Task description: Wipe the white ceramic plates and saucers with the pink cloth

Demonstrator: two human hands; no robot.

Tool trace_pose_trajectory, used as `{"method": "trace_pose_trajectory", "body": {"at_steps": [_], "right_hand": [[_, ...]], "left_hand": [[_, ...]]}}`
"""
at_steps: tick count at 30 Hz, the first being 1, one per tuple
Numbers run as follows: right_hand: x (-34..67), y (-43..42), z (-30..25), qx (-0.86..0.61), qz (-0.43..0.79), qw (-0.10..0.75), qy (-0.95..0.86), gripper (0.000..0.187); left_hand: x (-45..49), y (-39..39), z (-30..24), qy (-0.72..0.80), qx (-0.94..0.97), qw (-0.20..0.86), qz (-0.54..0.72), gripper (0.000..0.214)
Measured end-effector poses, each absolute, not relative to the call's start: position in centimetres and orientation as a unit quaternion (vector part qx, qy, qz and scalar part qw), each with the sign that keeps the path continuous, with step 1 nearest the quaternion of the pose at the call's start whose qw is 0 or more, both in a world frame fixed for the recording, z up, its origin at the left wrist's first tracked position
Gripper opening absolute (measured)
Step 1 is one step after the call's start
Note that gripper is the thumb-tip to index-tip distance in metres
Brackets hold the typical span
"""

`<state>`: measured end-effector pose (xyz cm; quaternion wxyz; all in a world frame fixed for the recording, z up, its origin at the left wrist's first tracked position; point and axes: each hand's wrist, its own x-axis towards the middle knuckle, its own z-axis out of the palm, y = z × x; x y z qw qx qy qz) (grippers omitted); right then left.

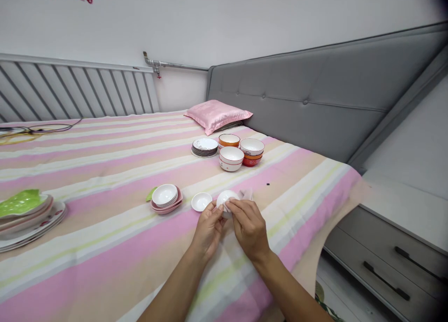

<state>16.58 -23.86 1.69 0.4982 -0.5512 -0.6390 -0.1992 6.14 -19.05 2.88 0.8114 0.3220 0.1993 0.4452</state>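
Observation:
Both hands meet over the striped bedspread and grip one small white dish [226, 199]. My left hand [209, 230] pinches its near left rim. My right hand [249, 228] curls over its right side, with a pale cloth [246, 193] showing just beyond the fingers. Another small white dish [201, 201] lies on the sheet just left of the held one. Further left stands a short stack of small white and pink dishes [166, 198] with a green piece under its left edge.
Beyond the hands are a stack of dark-rimmed plates [205, 147] and several orange, red and white bowls [241, 154]. A pink pillow [217, 115] lies by the grey headboard. Plates with a green dish [24, 214] sit far left. A bedside drawer unit [392, 247] stands right.

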Motion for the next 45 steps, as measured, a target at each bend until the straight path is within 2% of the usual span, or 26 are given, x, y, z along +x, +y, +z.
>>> {"method": "trace_pose_trajectory", "body": {"at_steps": [4, 7, 11, 16, 20, 28, 33, 36, 38, 42, 45], "right_hand": [[16.6, -24.0, 2.0, -0.585, -0.139, 0.518, -0.609, 0.024], [17.0, -23.9, 2.1, -0.629, -0.016, 0.577, -0.52, 0.024], [17.8, -23.5, 1.6, -0.631, 0.143, 0.643, -0.409, 0.03], [18.7, -22.9, 1.2, -0.608, 0.264, 0.689, -0.294, 0.039], [19.2, -23.0, 1.5, -0.6, 0.285, 0.707, -0.245, 0.038], [18.8, -22.9, 1.6, -0.579, 0.286, 0.699, -0.307, 0.037], [18.7, -22.9, 2.2, -0.534, 0.346, 0.695, -0.335, 0.03], [19.6, -23.1, 2.4, -0.543, 0.354, 0.665, -0.371, 0.027], [20.3, -23.4, 2.4, -0.585, 0.336, 0.597, -0.434, 0.029], [20.9, -24.0, 1.8, -0.656, 0.232, 0.429, -0.575, 0.044], [20.8, -24.0, 1.3, -0.692, 0.143, 0.39, -0.59, 0.038]], "left_hand": [[5.9, -18.5, 2.7, 0.203, 0.308, 0.804, 0.467, 0.017], [5.6, -18.1, 2.8, 0.215, 0.307, 0.795, 0.477, 0.018], [5.4, -17.9, 2.9, 0.229, 0.308, 0.782, 0.492, 0.018], [5.0, -17.2, 2.9, 0.22, 0.278, 0.784, 0.51, 0.009], [4.3, -16.7, 3.4, 0.2, 0.268, 0.798, 0.501, 0.005], [4.3, -18.3, 4.0, 0.187, 0.377, 0.854, 0.307, 0.011], [4.7, -18.1, 3.9, 0.207, 0.387, 0.83, 0.343, 0.017], [4.4, -17.4, 4.0, 0.203, 0.344, 0.825, 0.399, 0.017], [4.1, -16.9, 4.1, 0.196, 0.304, 0.828, 0.429, 0.015], [3.8, -16.6, 4.4, 0.184, 0.24, 0.832, 0.466, 0.018], [3.9, -16.7, 4.8, 0.185, 0.217, 0.835, 0.47, 0.021]]}}
